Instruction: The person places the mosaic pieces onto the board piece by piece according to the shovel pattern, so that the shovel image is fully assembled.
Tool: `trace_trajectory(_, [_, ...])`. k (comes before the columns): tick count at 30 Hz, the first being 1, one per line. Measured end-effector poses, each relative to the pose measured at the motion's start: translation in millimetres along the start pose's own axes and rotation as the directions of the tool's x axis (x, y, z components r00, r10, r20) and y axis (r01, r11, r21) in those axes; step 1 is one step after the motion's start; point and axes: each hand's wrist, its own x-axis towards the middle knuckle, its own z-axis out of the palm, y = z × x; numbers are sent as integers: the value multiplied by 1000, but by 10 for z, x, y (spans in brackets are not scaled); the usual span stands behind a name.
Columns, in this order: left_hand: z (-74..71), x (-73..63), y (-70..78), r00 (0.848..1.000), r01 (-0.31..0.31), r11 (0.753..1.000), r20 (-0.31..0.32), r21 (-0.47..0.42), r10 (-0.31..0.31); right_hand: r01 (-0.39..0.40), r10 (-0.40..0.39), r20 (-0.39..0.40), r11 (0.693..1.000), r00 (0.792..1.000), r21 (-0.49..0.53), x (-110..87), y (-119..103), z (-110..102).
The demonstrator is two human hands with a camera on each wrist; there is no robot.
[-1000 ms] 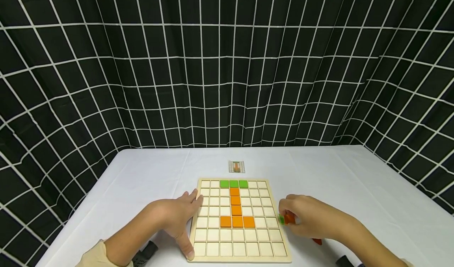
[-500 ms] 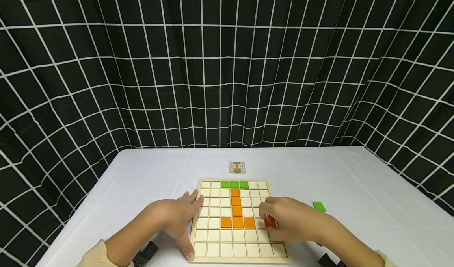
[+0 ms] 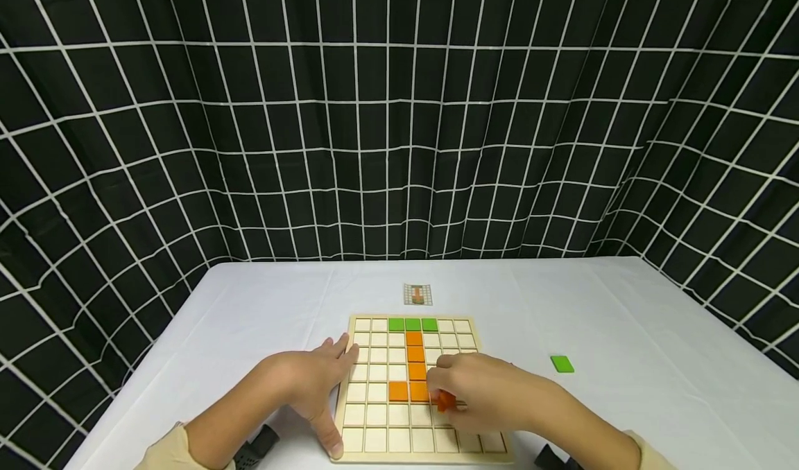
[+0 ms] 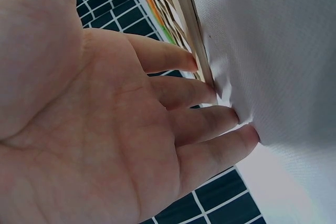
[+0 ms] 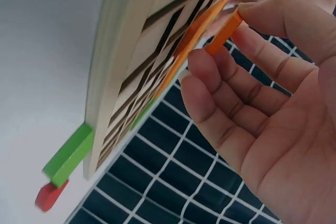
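A square wooden grid board lies on the white table. Three green tiles fill part of its far row, with orange tiles running in a column toward me and widening into a row. My left hand rests along the board's left side, thumb at the near corner; in the left wrist view its extended fingers touch the board edge and cloth. Over the right half, my right hand pinches an orange tile between thumb and fingers, hiding several cells beneath.
To the right of the board lies a loose green tile. A red piece shows beside it in the right wrist view. Beyond the far edge is a small printed card. A black gridded curtain surrounds the table.
My right hand has moved left with the orange tile, from beside the board to over its cells. The loose green tile has come into sight. My left hand stays put.
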Motion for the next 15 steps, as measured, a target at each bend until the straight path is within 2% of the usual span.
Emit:
trace_trajectory(7, [6,-3,-11,1000,5,1000,0,4,-5,54,-54,0,999,999,-2,78,-78,58])
trace_trajectory(15, [0,16,-12,1000,7,1000,7,-1,-7,76,-75,20,993,997,-89,197,-159,103])
